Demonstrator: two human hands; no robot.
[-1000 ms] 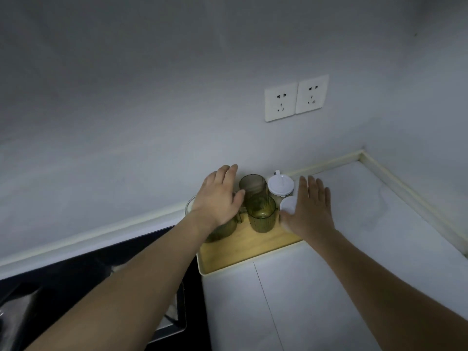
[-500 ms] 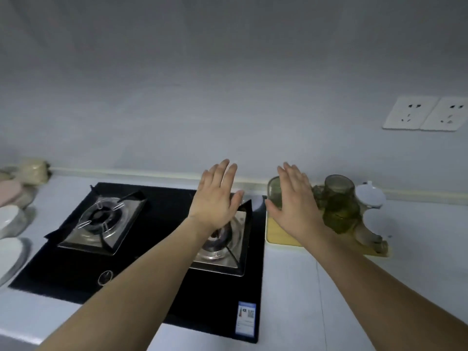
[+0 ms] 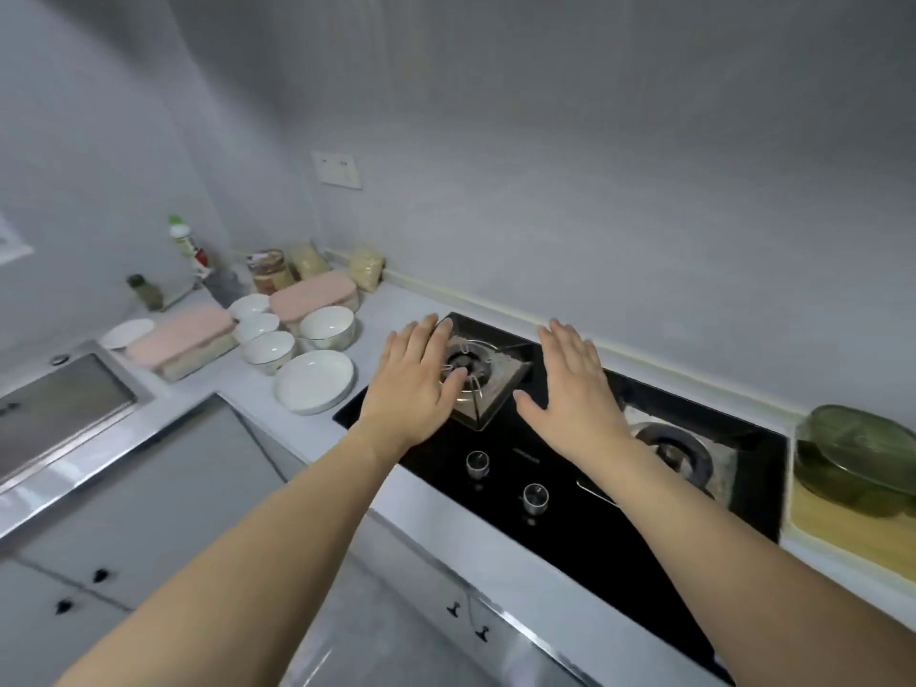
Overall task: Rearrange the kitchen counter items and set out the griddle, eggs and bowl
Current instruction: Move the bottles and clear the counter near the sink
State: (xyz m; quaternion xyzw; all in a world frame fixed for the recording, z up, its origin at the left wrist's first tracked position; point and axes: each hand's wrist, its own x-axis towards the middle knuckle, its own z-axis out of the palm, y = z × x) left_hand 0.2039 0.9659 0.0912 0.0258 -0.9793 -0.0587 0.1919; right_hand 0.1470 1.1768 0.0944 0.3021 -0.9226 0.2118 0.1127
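White bowls (image 3: 271, 350) stand upright, mouths up, clustered on the tabletop (image 3: 257, 404) left of the stove (image 3: 570, 468). Left hand (image 3: 414, 389) and right hand (image 3: 575, 394) hover over the stove, palms down, fingers straight, grasping nothing.

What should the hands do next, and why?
Probably carry the left hand further left to the deep white bowl beside the stove. Both it and the right hand are open and hold nothing above the burner, and the task needs a bowl set out. No griddle or eggs are visible.
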